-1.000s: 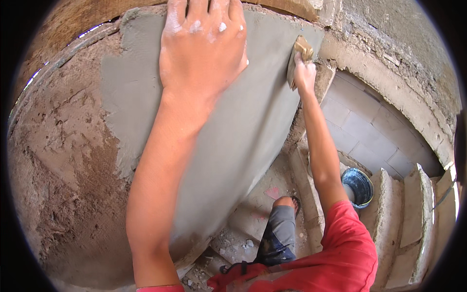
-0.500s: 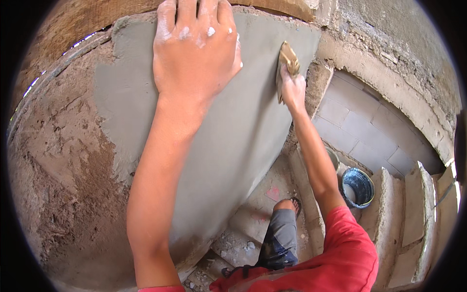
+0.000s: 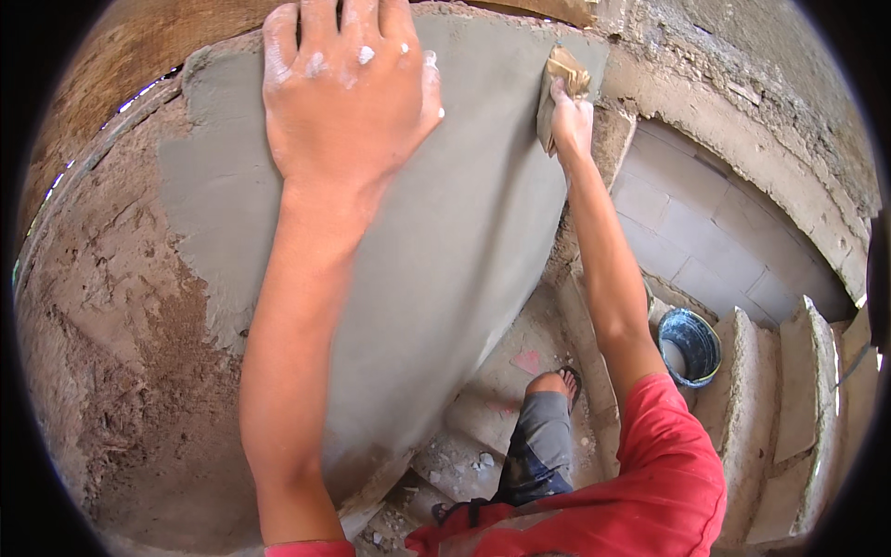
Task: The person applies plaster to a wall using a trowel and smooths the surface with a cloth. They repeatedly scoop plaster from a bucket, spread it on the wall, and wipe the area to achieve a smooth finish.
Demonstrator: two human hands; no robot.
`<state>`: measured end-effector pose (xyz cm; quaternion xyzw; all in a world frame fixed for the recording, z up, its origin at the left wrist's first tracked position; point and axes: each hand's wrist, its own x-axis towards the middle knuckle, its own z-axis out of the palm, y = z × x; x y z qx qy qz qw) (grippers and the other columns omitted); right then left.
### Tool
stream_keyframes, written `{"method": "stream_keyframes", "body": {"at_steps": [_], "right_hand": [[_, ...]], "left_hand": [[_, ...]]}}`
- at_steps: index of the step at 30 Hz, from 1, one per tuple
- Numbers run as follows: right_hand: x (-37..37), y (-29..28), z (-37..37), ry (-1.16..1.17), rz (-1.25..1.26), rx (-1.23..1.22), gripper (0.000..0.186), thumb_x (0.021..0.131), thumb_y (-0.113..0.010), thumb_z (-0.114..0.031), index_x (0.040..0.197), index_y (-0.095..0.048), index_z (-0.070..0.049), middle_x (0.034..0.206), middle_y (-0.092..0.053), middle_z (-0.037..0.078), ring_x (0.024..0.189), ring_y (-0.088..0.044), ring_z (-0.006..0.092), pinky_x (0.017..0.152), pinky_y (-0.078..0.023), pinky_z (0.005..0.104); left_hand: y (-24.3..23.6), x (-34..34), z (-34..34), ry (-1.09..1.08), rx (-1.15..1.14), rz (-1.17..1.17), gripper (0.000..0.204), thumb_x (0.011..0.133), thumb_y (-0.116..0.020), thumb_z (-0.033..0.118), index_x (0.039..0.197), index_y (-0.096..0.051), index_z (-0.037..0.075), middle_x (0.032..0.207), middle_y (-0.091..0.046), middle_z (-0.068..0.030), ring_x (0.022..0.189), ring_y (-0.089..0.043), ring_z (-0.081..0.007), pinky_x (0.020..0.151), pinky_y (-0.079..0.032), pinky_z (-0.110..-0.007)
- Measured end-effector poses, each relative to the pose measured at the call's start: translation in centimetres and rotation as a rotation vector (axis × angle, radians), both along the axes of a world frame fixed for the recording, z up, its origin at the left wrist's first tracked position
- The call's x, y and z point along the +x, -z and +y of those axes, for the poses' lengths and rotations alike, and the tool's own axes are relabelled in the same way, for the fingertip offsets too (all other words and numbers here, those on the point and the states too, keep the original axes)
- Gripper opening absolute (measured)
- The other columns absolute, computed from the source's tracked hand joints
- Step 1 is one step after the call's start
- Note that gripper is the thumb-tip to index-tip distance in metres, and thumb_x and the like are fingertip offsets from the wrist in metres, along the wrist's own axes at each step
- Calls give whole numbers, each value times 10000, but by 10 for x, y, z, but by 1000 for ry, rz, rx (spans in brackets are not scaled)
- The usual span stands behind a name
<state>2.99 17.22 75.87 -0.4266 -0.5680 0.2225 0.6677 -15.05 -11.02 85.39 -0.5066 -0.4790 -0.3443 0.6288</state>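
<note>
Smooth grey wet plaster covers the middle and right part of the wall in front of me. My right hand is closed around a tan, mortar-stained plastering float, held flat against the plaster near its upper right edge. At the upper left, my left hand rests against the top of the wall with its fingers apart. White smears mark its knuckles and thumb, and its fingertips run past the picture's top edge. Nothing shows in that hand.
Rough brown bare wall lies left of the plaster. Concrete steps descend on the right, beside a blue bucket. My sandalled foot stands on a debris-strewn step. A grey block wall is at the right.
My right hand has slid the float upward along the plaster's right edge. My left hand appears slightly further left and higher, as the whole view has shifted a little.
</note>
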Motion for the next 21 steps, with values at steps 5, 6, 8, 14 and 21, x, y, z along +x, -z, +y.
{"method": "stream_keyframes", "body": {"at_steps": [5, 6, 8, 14, 21], "right_hand": [[-31, 37, -40, 41, -164, 161, 638, 1064, -585, -486, 1194, -724, 122, 1080, -711, 424, 1161, -706, 505, 1014, -518, 522], [-24, 38, -35, 66, -149, 218, 638, 1068, -580, -485, 1189, -722, 125, 1069, -709, 426, 1123, -718, 504, 984, -530, 530], [-1, 10, -4, 36, -152, -10, 653, 1071, -577, -479, 1145, -716, 155, 1031, -722, 412, 1039, -740, 496, 913, -546, 552], [-30, 43, -20, 106, -208, 222, 623, 1054, -594, -472, 1174, -728, 124, 1112, -727, 388, 1181, -699, 508, 1030, -511, 538], [2, -4, 2, 61, -82, -94, 751, 1076, -554, -560, 1057, -722, 172, 862, -761, 310, 872, -793, 440, 794, -609, 522]], "left_hand": [[9, -19, 2, -186, 69, 41, 461, 802, -841, 353, 1180, -760, 101, 1199, -692, -16, 1147, -631, -233, 1026, -488, -443], [5, -15, 5, -177, 89, 39, 461, 800, -837, 359, 1175, -763, 101, 1204, -694, -18, 1147, -631, -234, 1026, -488, -446], [7, -9, 7, -180, 79, 41, 460, 795, -830, 372, 1164, -769, 103, 1212, -697, -21, 1149, -630, -237, 1027, -488, -453], [7, -17, 4, -170, 76, 48, 460, 807, -820, 367, 1176, -768, 97, 1221, -699, -20, 1157, -631, -249, 1033, -481, -470], [7, -7, 9, -197, 57, 12, 500, 819, -812, 378, 1226, -756, 94, 1254, -692, -26, 1175, -623, -246, 1046, -472, -481]]}}
